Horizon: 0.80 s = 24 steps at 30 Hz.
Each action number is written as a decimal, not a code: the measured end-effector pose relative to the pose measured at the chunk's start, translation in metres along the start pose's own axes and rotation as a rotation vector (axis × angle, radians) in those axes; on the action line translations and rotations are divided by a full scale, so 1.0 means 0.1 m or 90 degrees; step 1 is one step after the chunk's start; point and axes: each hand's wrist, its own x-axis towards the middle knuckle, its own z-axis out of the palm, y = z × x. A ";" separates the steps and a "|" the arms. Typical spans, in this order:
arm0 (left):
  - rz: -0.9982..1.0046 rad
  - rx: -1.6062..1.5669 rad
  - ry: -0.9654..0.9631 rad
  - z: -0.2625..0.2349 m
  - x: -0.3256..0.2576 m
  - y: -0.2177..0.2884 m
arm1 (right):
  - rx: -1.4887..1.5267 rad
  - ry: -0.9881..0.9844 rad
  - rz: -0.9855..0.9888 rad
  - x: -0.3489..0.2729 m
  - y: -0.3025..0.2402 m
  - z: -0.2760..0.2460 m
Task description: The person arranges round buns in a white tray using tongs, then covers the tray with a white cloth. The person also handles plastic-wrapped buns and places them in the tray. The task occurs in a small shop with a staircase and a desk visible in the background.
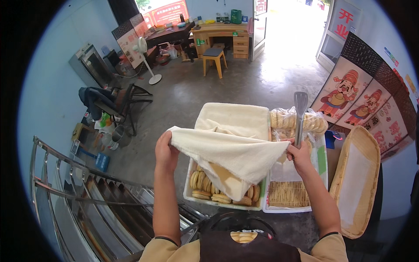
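Note:
A cream cloth (231, 158) is stretched between my two hands above a white box (187, 192). My left hand (166, 150) is closed on its left corner. My right hand (300, 156) is closed on the right corner and also grips metal tongs (300, 114) with a slotted end pointing up. Beneath the lower edge of the cloth, several round flat breads (201, 181) show in the box. The cloth's far part lies over the back of the box and hides whatever is there.
Right of the box, a second white box (323, 174) holds bagged breads (283, 118) and a straw mat (288, 194). A woven tray (355, 183) leans at the far right. Metal racks (109, 205) stand at left. Beyond are a fan (148, 61), a stool (214, 53) and a desk (222, 29).

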 end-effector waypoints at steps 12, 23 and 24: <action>0.119 0.057 -0.147 1.22 0.48 0.92 | 0.340 0.079 -0.068 0.49 -0.79 -0.31; 0.266 0.100 -0.256 2.96 0.30 1.74 | 0.166 0.110 -0.240 -0.40 -1.29 -0.94; 0.284 0.101 -0.291 3.14 0.34 1.79 | 0.126 0.131 -0.223 -0.48 -1.09 -1.00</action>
